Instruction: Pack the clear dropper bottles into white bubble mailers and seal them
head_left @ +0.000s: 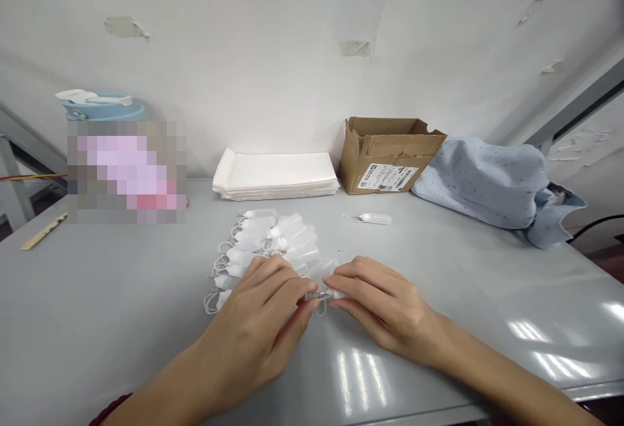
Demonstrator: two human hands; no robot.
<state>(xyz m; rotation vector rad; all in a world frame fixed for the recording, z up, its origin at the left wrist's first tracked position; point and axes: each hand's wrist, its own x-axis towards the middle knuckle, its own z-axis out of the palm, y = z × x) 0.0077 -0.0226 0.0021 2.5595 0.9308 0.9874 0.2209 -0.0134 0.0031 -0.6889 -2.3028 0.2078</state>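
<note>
My left hand (275, 312) and my right hand (383, 302) meet near the middle of the grey table. Between their fingertips is a small translucent plastic bottle (336, 294) with a shiny metal bit and a thin white loop hanging below. The right fingers pinch the bottle; the left thumb and fingertips pinch its other end, where the metal shows. Several similar bottles (251, 239) with white loops lie in a column behind and left of my left hand, beside a looser pile (292, 234). One single bottle (376, 218) lies apart, beyond my right hand.
Against the wall are a stack of white padded envelopes (277, 172), an open cardboard box (390, 159) and a light blue cloth (482, 182). A blue-lidded container (104, 107) stands at the left behind a pixelated area. A yellowish strip (43, 232) lies at the left edge.
</note>
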